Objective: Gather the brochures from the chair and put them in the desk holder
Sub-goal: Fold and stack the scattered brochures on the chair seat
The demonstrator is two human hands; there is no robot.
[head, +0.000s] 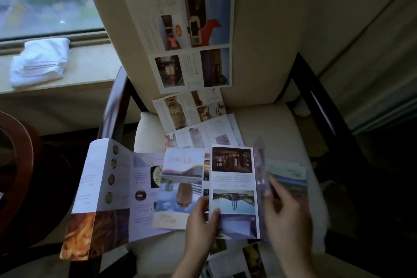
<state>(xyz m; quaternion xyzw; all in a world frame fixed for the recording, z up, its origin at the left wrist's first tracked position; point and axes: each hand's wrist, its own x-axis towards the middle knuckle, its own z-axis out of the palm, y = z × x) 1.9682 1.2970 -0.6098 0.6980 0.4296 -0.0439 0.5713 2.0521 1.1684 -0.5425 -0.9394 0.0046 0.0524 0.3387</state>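
Though print illegible, left hand [200, 216] fingers [214, 214] pinch brochure [233, 178] over chair [259, 124]; right hand [287, 214] fingers blurred, unclear.

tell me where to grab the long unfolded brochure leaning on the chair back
The long unfolded brochure: pinch the lowest panel's free right edge, from the front. It lies flat up the chair back in creased panels, top out of frame, so the low end probably lifts easiest. The left hand grips a folded brochure.
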